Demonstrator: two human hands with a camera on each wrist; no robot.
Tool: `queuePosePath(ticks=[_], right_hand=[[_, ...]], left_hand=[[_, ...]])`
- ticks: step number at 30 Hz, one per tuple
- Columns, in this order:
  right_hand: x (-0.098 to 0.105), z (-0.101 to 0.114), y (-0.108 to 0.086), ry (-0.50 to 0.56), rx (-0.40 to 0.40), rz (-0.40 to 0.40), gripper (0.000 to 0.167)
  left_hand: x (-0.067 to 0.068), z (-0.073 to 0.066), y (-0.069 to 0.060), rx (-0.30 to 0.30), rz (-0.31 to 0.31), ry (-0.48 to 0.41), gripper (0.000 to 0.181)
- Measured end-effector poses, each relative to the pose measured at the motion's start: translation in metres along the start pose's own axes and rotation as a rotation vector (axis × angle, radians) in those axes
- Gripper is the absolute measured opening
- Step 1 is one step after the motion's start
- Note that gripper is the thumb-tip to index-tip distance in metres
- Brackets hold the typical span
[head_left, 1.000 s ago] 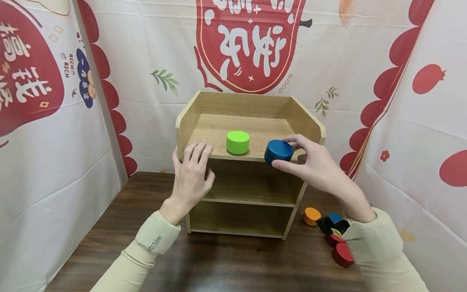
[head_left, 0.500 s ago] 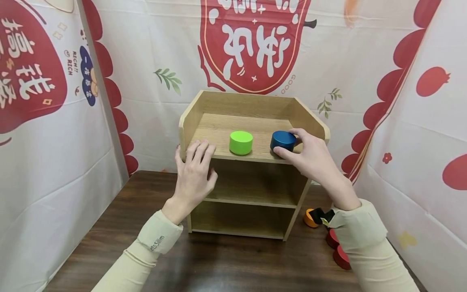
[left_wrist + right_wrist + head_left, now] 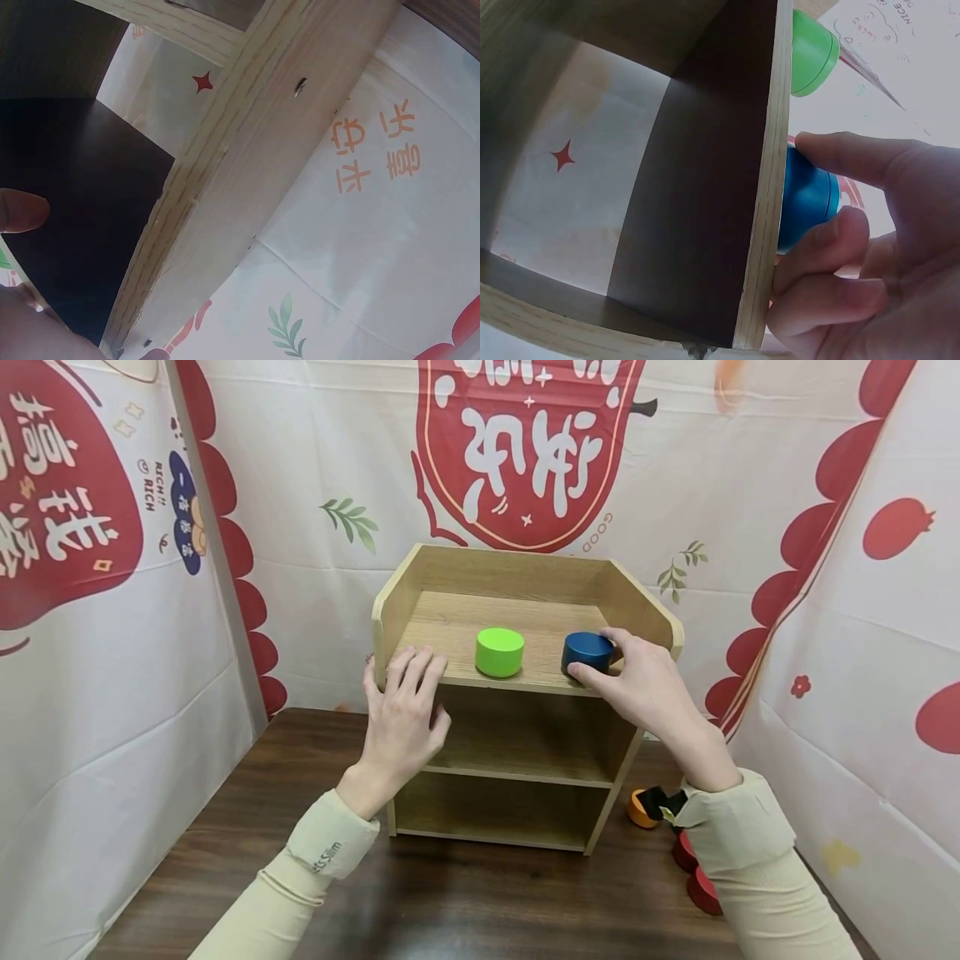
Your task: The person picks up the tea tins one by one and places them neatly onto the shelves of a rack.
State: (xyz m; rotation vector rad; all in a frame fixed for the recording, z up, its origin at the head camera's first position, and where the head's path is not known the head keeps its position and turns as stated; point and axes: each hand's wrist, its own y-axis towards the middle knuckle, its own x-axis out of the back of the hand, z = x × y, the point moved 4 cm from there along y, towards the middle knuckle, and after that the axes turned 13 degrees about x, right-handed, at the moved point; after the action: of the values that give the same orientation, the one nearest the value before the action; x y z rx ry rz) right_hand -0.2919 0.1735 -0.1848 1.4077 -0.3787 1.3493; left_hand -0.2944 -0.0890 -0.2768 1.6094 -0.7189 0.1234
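My right hand (image 3: 647,687) pinches a blue round block (image 3: 585,653) between thumb and fingers at the right of the wooden shelf's top board. In the right wrist view the blue block (image 3: 807,196) sits against the board, fingers round it. A bright green round block (image 3: 499,653) stands upright to its left, near the front edge. My left hand (image 3: 401,714) grips the left front corner of the wooden shelf (image 3: 517,687), fingers bent over the top board. The left wrist view shows its thumb (image 3: 22,211) in front of a compartment and a fingertip outside the side panel.
Below the top board are two compartments (image 3: 502,810). On the dark table (image 3: 300,860), right of the shelf, lie an orange round block (image 3: 641,810) and two red round blocks (image 3: 703,890), partly behind my right sleeve. Printed cloth (image 3: 300,610) encloses the back and sides.
My right hand has moved the blue block from the shelf's front edge back onto the top board. The left hand keeps its place on the corner. The view has shifted slightly.
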Motion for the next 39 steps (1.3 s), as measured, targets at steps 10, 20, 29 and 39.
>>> queuePosePath(ticks=[10, 20, 29, 39], right_hand=[[0.002, 0.000, -0.005, -0.027, -0.034, 0.030, 0.080], [0.006, 0.010, -0.029, -0.065, 0.003, -0.060, 0.075], [0.005, 0.006, -0.070, -0.084, 0.089, -0.270, 0.049], [-0.033, -0.061, -0.125, -0.115, -0.046, -0.100, 0.033]], left_hand=[[0.000, 0.001, -0.002, -0.002, 0.031, 0.011, 0.063], [0.013, 0.007, -0.038, -0.098, -0.108, -0.173, 0.063], [-0.020, 0.022, -0.083, -0.056, 0.161, 0.033, 0.059], [-0.040, 0.032, -0.108, -0.021, 0.369, 0.170, 0.081]])
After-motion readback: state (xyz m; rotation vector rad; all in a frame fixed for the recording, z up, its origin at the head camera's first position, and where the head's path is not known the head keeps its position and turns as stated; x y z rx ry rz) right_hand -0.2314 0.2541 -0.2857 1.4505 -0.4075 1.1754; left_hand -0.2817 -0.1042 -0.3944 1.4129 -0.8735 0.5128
